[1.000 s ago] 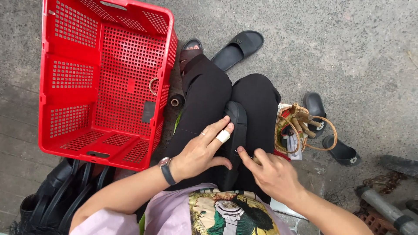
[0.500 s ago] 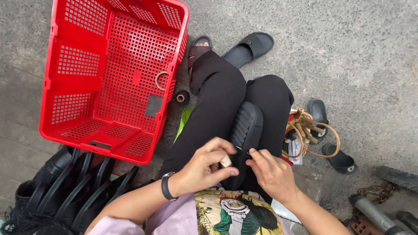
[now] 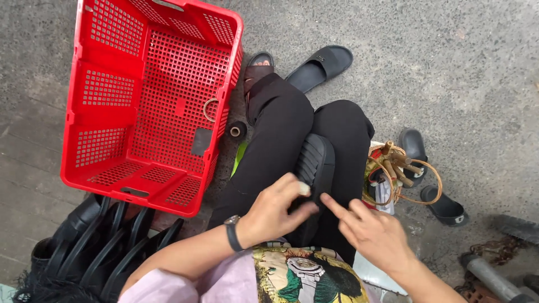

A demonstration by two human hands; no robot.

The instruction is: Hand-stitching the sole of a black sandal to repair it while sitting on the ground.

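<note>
A black ridged shoe sole [image 3: 316, 160] lies on my lap between my black-trousered legs. My left hand [image 3: 275, 210], with a dark watch on the wrist, grips the sole's near end, and a small pale object shows at its fingertips. My right hand [image 3: 373, 230] sits just right of it, index finger stretched out and touching the sole's near edge. Its other fingers are loosely spread and hold nothing.
A red plastic crate [image 3: 149, 101] stands open on the concrete at left, holding a ring and a dark patch. Black soles [image 3: 106, 241] are stacked at lower left. A black sandal [image 3: 320, 67] lies ahead. A bundle of wooden-handled tools and cord [image 3: 396, 171] sits at right.
My left hand slid down from the top of the sole and closed on its near end. My right index finger moved in to touch the sole. The view shifted slightly.
</note>
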